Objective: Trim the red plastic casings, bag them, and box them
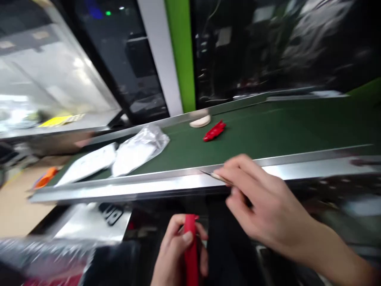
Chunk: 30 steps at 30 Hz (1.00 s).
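My left hand point(175, 248), low in the middle, is closed around a long, flat red piece point(191, 250) that stands nearly upright, its lower end cut off by the frame edge. A thin tool with a dark, pointed tip and a pale handle point(219, 177) is pinched in my right hand point(262, 202), its tip pointing left over the near metal rail. Blur hides whether that tip is a blade. Beyond my hands, a small red part point(214, 131) lies on the green belt point(253, 131), beside a whitish rounded piece point(200, 121).
Metal rails point(166, 180) edge the belt on both long sides. Toward its left end lie a clear plastic bag point(143, 149) and a white flat item point(89, 163). An orange object point(46, 177) sits farther left. Clear plastic with red contents point(50, 264) fills the lower left corner.
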Each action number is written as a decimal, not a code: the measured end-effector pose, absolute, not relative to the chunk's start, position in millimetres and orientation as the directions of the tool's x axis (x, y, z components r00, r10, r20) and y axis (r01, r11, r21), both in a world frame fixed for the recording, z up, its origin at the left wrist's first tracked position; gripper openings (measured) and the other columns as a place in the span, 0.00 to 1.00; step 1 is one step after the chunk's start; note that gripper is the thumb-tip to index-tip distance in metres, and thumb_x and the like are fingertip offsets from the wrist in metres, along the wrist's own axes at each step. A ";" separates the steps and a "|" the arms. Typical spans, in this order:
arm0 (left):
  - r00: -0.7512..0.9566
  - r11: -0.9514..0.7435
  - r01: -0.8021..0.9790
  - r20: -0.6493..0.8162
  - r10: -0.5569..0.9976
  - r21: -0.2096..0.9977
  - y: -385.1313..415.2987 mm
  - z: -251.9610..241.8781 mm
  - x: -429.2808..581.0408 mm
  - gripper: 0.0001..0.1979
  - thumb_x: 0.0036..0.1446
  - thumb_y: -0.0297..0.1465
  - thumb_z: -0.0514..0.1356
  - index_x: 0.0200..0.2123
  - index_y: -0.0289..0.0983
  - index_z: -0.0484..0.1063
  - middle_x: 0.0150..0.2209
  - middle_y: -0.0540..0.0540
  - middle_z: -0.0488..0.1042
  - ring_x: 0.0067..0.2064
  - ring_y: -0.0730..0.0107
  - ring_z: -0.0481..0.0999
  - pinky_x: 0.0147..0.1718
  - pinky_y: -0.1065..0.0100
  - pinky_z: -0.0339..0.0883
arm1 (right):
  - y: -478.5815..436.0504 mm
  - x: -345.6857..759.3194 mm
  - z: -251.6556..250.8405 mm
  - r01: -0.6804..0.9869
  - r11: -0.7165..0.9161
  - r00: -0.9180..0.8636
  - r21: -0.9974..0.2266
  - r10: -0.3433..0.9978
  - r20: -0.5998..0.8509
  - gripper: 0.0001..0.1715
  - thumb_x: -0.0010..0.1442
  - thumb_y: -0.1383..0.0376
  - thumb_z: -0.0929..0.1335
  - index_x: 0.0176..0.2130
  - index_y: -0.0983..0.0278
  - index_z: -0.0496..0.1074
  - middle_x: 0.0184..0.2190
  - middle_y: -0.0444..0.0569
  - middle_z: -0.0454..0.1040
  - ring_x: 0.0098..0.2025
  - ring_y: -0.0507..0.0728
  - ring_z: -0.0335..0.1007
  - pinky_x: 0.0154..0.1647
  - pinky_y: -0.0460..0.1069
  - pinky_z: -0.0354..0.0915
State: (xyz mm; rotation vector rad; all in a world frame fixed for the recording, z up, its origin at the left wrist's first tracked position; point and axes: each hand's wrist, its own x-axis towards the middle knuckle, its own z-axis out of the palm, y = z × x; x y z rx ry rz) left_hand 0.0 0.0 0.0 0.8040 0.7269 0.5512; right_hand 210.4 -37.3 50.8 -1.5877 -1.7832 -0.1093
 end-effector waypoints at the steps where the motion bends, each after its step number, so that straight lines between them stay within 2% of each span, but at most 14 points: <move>1: 0.633 0.591 -0.207 -0.354 0.688 0.780 -1.0 -0.1 3.5 0.10 0.60 0.38 0.56 0.36 0.37 0.64 0.34 0.50 0.73 0.19 0.78 0.68 0.17 0.77 0.57 | -47.4 203.3 39.5 0.863 0.263 0.025 -0.431 0.831 0.556 0.25 0.60 0.77 0.59 0.54 0.63 0.65 0.42 0.48 0.69 0.41 0.50 0.68 0.43 0.44 0.67; 3: 0.631 0.599 -0.253 -0.340 0.698 0.760 -2.2 -2.9 9.4 0.08 0.60 0.36 0.55 0.38 0.38 0.63 0.35 0.49 0.73 0.20 0.78 0.68 0.17 0.77 0.57 | -62.5 190.3 17.2 0.815 0.291 0.015 -0.501 0.854 0.520 0.29 0.61 0.77 0.58 0.60 0.61 0.62 0.43 0.45 0.71 0.42 0.47 0.70 0.43 0.39 0.67; 6: 0.630 0.593 -0.250 -0.336 0.700 0.765 -5.1 -7.1 11.3 0.10 0.60 0.38 0.55 0.40 0.37 0.64 0.35 0.48 0.72 0.20 0.79 0.68 0.17 0.77 0.59 | -72.2 177.2 -6.3 0.793 0.270 0.035 -0.547 0.875 0.482 0.27 0.64 0.72 0.59 0.61 0.60 0.61 0.45 0.46 0.73 0.43 0.47 0.73 0.39 0.38 0.69; 10: 0.619 0.627 -0.191 -0.403 0.674 0.755 -7.3 -7.0 8.2 0.14 0.61 0.42 0.54 0.38 0.36 0.66 0.35 0.48 0.72 0.18 0.80 0.64 0.15 0.78 0.57 | -72.3 173.8 -13.6 0.814 0.294 -0.006 -0.500 0.867 0.499 0.25 0.64 0.72 0.60 0.59 0.62 0.65 0.44 0.49 0.73 0.42 0.49 0.74 0.40 0.41 0.72; 13: 0.633 0.646 -0.173 -0.418 0.652 0.744 -8.3 -7.1 7.6 0.16 0.62 0.42 0.51 0.38 0.35 0.67 0.25 0.49 0.70 0.19 0.77 0.64 0.16 0.78 0.56 | -71.7 174.7 -11.8 0.848 0.316 -0.037 -0.425 0.835 0.548 0.25 0.62 0.75 0.60 0.58 0.65 0.67 0.46 0.52 0.72 0.44 0.53 0.72 0.42 0.47 0.72; 15: 0.640 0.662 -0.191 -0.419 0.644 0.725 -9.6 -9.0 8.3 0.16 0.63 0.42 0.50 0.37 0.34 0.68 0.22 0.49 0.69 0.20 0.75 0.65 0.18 0.77 0.56 | -71.6 173.8 -11.8 0.846 0.317 -0.026 -0.428 0.828 0.561 0.26 0.61 0.76 0.61 0.57 0.65 0.67 0.48 0.52 0.72 0.47 0.55 0.71 0.48 0.50 0.70; 17: 0.625 0.659 -0.251 -0.401 0.670 0.709 -11.1 -11.8 9.4 0.16 0.62 0.41 0.51 0.36 0.34 0.69 0.27 0.46 0.72 0.19 0.75 0.67 0.17 0.76 0.57 | -71.2 171.6 -13.1 0.835 0.300 0.006 -0.462 0.834 0.551 0.26 0.61 0.77 0.62 0.56 0.64 0.67 0.48 0.50 0.73 0.49 0.55 0.70 0.52 0.51 0.68; 20: 0.585 0.632 -0.311 -0.381 0.716 0.710 -11.9 -14.0 10.4 0.15 0.60 0.40 0.54 0.35 0.33 0.69 0.33 0.43 0.75 0.19 0.75 0.69 0.16 0.75 0.57 | -70.3 167.6 -14.8 0.836 0.260 0.050 -0.484 0.841 0.539 0.25 0.60 0.76 0.64 0.55 0.61 0.69 0.47 0.49 0.73 0.48 0.55 0.70 0.51 0.51 0.67; 30: 0.572 0.641 -0.216 -0.436 0.694 0.737 -7.0 -6.4 6.7 0.15 0.60 0.40 0.52 0.35 0.34 0.68 0.32 0.45 0.72 0.21 0.73 0.68 0.21 0.72 0.57 | -70.7 163.4 -15.7 0.857 0.295 -0.005 -0.423 0.824 0.566 0.24 0.59 0.76 0.65 0.55 0.66 0.70 0.48 0.51 0.73 0.50 0.57 0.69 0.51 0.53 0.67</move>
